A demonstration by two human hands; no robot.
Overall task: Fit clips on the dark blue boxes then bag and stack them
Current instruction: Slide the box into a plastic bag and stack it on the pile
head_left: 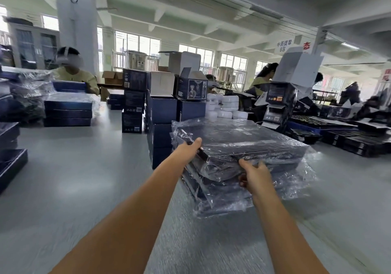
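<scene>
On the grey desk (88, 189), right of centre: one stack of bagged boxes (249, 180), flat, dark blue, each in clear crinkled plastic; loose film puffs out past the right and near edges. Top box (243, 140), bagged, rectangular, glossy, sits slightly askew on the stack, its near-left corner overhanging.

Left hand (190, 146): at the top box's near-left edge, thumb laid over the rim, remaining fingers hidden beneath; it grips the box. Right hand (254, 174): at the near edge, thumb on the film, fingers curled against the stack's side just below the top box; whether it grips the top box or the film under it cannot be told.

Open room: wide bare desk surface to the left and toward the viewer; narrower strip to the right of the stack.

Bordering items: tall pile of plain blue cartons (163, 123) just behind-left of the stack; white round jars (224, 106) behind; low stack of flat blue boxes (67, 110) well apart, far left; dark trays (349, 138) far right. Seated worker (74, 72) beyond the left stack.
</scene>
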